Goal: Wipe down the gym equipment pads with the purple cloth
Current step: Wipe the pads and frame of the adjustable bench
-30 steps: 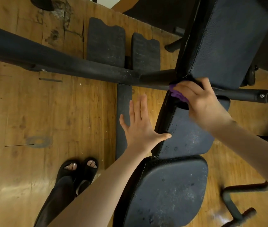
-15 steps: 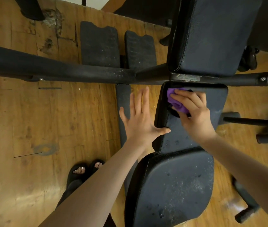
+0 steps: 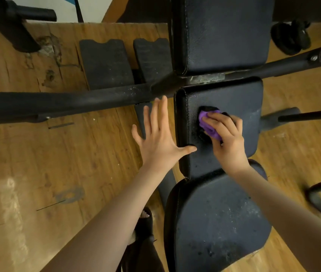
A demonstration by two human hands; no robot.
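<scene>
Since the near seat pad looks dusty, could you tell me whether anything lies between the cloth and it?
Nothing visible does. The right hand holds the purple cloth on the middle pad; bare pad runs to the seat pad.

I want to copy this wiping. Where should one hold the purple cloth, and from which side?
Probably grip the purple cloth on its bunched top, from above, as the right hand does: it lies crumpled on the flat middle pad.
</scene>
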